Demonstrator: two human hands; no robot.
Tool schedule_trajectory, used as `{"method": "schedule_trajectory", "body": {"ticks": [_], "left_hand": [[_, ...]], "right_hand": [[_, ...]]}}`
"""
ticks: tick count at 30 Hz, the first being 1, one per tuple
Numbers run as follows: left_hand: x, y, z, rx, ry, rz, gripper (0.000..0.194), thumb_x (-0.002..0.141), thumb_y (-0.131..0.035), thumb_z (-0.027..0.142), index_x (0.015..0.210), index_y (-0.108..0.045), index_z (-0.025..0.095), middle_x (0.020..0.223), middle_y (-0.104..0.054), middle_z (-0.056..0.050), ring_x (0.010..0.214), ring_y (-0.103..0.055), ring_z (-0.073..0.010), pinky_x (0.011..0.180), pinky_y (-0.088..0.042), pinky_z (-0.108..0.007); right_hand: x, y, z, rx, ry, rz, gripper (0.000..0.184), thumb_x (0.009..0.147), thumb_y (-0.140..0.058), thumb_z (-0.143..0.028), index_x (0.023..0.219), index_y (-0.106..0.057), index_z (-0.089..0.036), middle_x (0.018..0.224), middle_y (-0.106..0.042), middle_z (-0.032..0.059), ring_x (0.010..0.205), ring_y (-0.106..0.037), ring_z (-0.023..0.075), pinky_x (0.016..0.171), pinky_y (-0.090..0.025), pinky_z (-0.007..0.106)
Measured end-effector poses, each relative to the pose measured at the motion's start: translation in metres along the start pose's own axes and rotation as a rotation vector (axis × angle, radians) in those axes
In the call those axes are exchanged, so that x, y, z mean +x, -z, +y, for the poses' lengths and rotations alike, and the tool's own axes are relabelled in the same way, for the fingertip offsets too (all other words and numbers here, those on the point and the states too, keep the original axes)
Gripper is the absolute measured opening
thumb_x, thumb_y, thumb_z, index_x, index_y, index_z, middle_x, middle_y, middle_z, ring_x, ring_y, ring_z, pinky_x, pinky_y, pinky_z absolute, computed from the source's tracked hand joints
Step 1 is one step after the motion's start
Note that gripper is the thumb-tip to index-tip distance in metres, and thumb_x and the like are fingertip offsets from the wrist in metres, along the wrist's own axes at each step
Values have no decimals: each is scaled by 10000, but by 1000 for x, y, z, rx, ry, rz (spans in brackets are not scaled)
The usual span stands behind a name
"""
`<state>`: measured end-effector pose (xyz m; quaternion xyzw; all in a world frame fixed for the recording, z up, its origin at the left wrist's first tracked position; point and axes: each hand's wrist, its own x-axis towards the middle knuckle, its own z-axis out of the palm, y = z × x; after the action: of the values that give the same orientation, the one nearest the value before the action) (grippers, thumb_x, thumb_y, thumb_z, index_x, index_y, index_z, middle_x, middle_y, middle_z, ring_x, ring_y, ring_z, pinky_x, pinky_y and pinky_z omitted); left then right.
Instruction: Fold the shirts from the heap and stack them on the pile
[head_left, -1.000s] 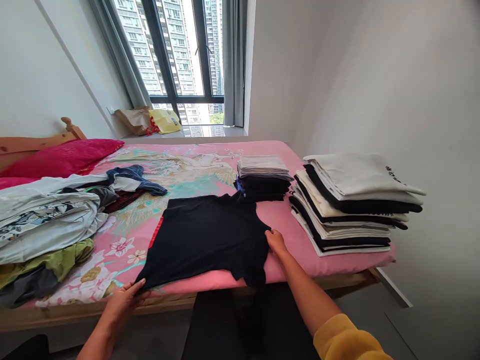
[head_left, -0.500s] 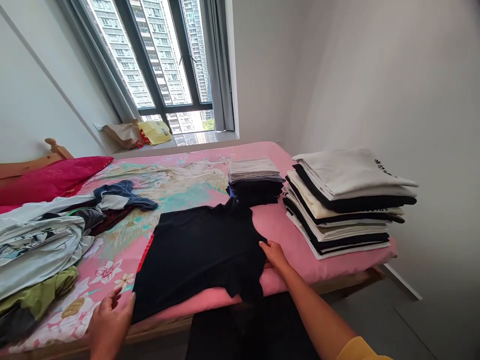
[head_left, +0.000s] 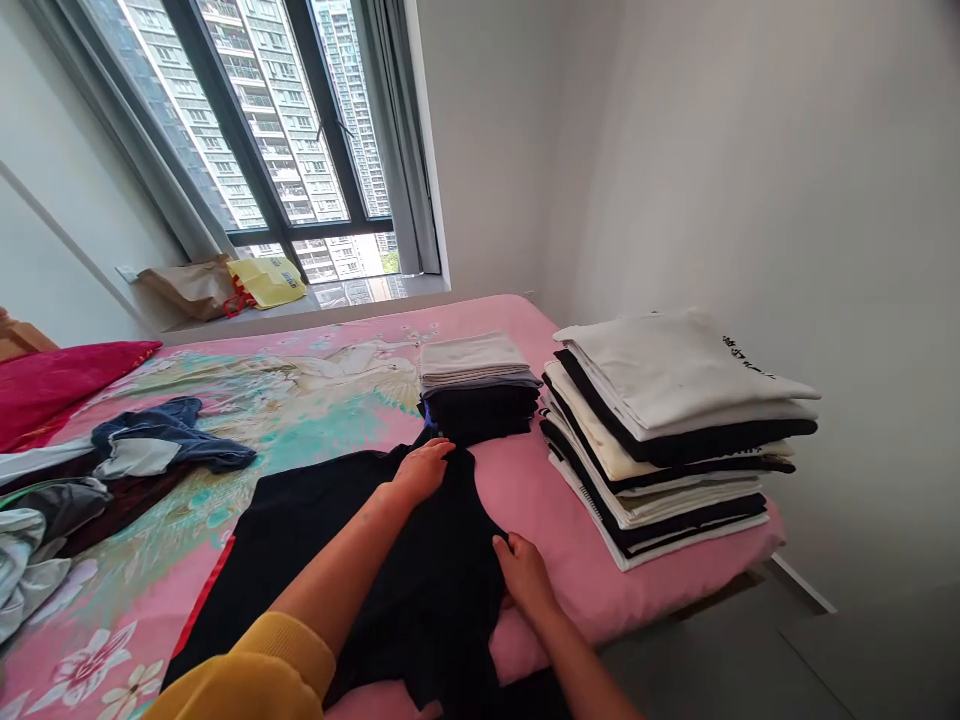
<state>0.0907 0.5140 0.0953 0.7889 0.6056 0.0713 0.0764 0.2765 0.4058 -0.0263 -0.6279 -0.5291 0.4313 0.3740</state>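
Note:
A black T-shirt (head_left: 300,520) lies spread on the pink floral sheet in front of me, a red strip showing along its left edge. My left hand (head_left: 424,470) reaches across the shirt to its far right part, near the far sleeve. Its fingers are stretched out over the fabric, and the fingertips are partly hidden. My right hand (head_left: 523,572) pinches the shirt's right edge near the neckline, thumb on top. Just beyond the shirt stands a smaller stack of folded clothes (head_left: 480,375), light on top and black below.
A tall stack of folded white and black clothes (head_left: 675,400) stands at the bed's right end. Loose clothes (head_left: 157,440) lie in a heap on the left, by a red pillow (head_left: 67,385). Paper bags (head_left: 195,285) rest on the windowsill. The bed edge drops to the floor.
My left hand has moved from the shirt's near left corner across to its far right part. My right hand still grips the right edge. The view has shifted right.

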Motion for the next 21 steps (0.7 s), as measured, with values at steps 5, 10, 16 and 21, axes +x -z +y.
{"method": "schedule_trajectory", "body": {"ticks": [5,10,16,21], "left_hand": [[59,-17,-8,77,82,-142,428,736,-509,75,1138,-617,179,1172,-617,-139,1079,-584,-260,945,-427,-385],[82,-12,-14,124,165,-158,250,811,-460,223,923,-679,175,947,-680,-130,935,-633,-262,835,-472,-375],[85,-7,7,90,75,-69,261,825,-466,261,966,-682,220,987,-668,-71,976,-603,-226,866,-451,-328],[98,-24,43,-12,-13,49,308,875,-420,281,1067,-649,204,1072,-619,-77,1026,-577,-214,921,-426,-327]], "right_hand": [[2,0,3,95,-7,-19,323,828,-427,-451,622,-497,-212,550,-513,-18,535,-449,145,495,-307,247],[-1,6,-2,177,-32,-70,328,852,-414,-449,622,-421,-215,548,-431,-44,534,-392,129,507,-294,243],[-25,26,-5,390,-111,24,321,848,-416,-494,738,-500,-205,698,-540,4,691,-503,169,638,-404,261],[-27,71,5,409,-183,227,424,831,-452,-545,1010,-585,-184,1035,-627,68,1053,-530,223,871,-398,269]]}}
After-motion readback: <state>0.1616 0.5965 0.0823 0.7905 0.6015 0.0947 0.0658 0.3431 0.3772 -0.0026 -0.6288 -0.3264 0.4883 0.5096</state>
